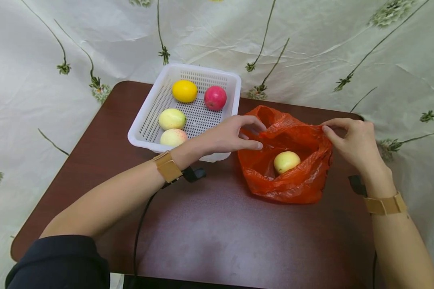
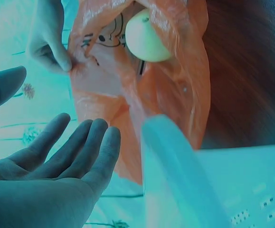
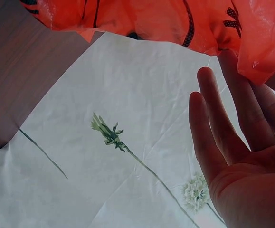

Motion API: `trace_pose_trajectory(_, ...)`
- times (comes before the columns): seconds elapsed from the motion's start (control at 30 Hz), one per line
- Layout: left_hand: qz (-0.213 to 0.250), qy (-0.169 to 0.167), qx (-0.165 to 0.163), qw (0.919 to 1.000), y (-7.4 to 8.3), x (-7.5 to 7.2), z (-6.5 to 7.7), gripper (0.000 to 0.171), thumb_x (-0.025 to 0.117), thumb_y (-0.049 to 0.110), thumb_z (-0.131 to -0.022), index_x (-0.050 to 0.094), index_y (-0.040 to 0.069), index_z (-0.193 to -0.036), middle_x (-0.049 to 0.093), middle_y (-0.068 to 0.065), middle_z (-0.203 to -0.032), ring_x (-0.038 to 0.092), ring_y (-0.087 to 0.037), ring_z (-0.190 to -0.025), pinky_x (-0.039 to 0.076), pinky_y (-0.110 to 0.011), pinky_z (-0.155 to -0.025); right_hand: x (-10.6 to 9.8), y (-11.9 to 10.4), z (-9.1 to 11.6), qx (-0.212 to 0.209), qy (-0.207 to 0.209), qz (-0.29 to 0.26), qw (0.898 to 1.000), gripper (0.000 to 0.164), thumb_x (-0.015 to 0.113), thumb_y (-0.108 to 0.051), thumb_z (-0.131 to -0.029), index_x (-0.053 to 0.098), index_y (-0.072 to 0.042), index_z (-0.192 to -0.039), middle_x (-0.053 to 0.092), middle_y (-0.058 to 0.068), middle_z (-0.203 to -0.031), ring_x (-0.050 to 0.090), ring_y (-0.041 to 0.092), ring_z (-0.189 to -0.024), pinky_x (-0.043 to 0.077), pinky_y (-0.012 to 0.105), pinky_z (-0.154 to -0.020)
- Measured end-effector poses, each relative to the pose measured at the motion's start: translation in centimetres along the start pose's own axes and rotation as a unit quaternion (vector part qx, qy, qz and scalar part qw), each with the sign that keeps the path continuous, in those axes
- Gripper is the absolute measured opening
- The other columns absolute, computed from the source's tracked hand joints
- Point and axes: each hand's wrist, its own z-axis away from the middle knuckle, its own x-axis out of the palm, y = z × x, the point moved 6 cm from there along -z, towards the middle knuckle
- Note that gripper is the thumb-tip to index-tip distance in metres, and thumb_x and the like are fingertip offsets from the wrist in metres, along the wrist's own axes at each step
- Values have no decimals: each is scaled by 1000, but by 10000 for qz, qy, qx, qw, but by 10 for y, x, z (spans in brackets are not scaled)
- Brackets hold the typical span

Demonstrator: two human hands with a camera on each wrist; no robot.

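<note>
- Head view: right hand pinches the bag by its 2 o'clock rim.
- Left hand, fingers loosely parted, grips nothing at the bag's 10 o'clock.
- Fruit sits inside; basket stands at 10 o'clock.

No whole word can be read; the only lettering visible stands on the red plastic bag, as dark print broken up by folds. The left wrist view shows a round dot and a curved line, resembling part of a smiling face, with letter-like strokes beside them, one perhaps a K. The right wrist view shows thick dark strokes on the bag, cut off by creases and the picture's edge. In the head view the print is too small to read.
</note>
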Motion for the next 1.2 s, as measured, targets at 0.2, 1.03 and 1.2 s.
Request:
trace_pose_trajectory(0.2,68,41,-135,9999,-3,-9,4,43,72,27,-85,59,8,-121,60,-8,-122,59,-14,-107,50,-26,-88,1,-1,0,7,-35,29,10000,20,64,-30,-91,75,-17,-101,73,8,-87,32,15,-49,23,27,-44)
trace_pose_trajectory(1.03,-25,623,-586,9963,-14,-74,15,37,72,30,-85,60,15,-117,60,4,-115,56,-10,-106,45,-26,-94,3,-6,0,33,-74,15,10000,20,63,-30,-91,75,-17,-101,73,7,-85,34,16,-52,24,27,-43)
trace_pose_trajectory(1.2,56,823,-849,9930,-21,-90,20,39,72,30,-85,60,15,-119,60,3,-117,55,-11,-109,44,-28,-96,3,-6,1,92,-138,40,9999,21,61,-31,-92,75,-16,-101,72,8,-84,34,17,-51,24,27,-41)
